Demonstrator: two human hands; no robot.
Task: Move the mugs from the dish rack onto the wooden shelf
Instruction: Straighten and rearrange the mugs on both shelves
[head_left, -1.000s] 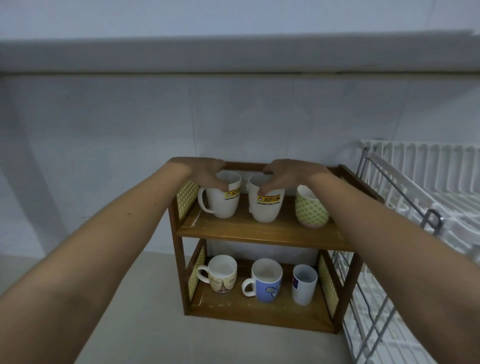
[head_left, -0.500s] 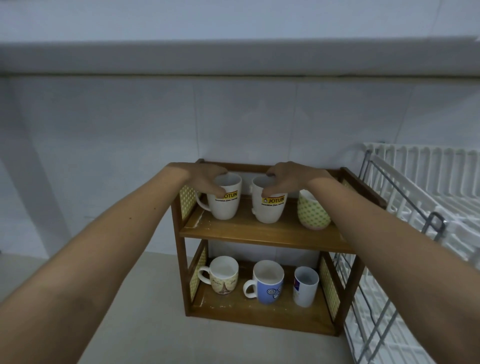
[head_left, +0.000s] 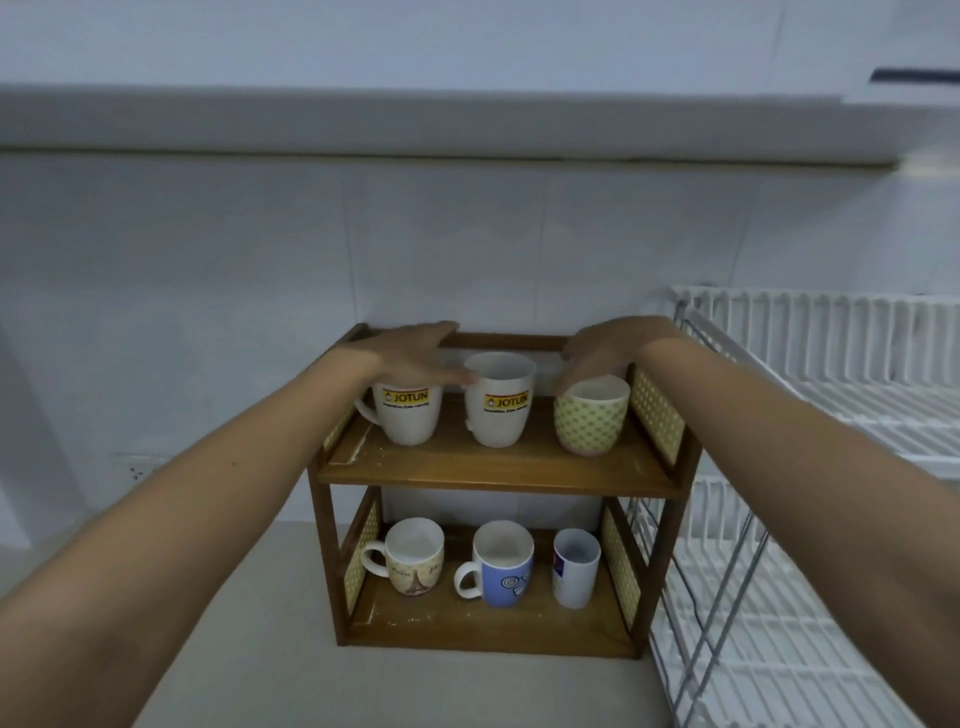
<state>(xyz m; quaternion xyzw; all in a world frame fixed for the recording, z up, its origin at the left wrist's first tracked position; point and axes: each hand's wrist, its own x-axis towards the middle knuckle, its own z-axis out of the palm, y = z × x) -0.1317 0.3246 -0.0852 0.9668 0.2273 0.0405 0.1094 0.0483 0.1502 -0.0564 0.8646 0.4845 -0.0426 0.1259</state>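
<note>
A two-level wooden shelf (head_left: 498, 475) stands against the tiled wall. Its top level holds two white mugs with yellow labels, the left one (head_left: 408, 418) and the middle one (head_left: 500, 402), plus a green-patterned cup (head_left: 589, 415). My left hand (head_left: 410, 353) hovers flat over the left white mug's rim, fingers spread, gripping nothing. My right hand (head_left: 605, 348) hangs above and behind the patterned cup, fingers loose, off the middle mug. The lower level carries a cream printed mug (head_left: 413, 556), a blue mug (head_left: 501, 564) and a slim white mug (head_left: 575, 566).
A white wire dish rack (head_left: 810, 467) fills the right side, touching the shelf's right post; no mugs show in it. A pale countertop (head_left: 249, 649) spreads to the left and front of the shelf. A ledge (head_left: 467, 124) runs overhead along the wall.
Both hands have let go of the two white labelled mugs, which now stand free on the top level. My right hand moved right, over the patterned cup; my left hand lifted and flattened.
</note>
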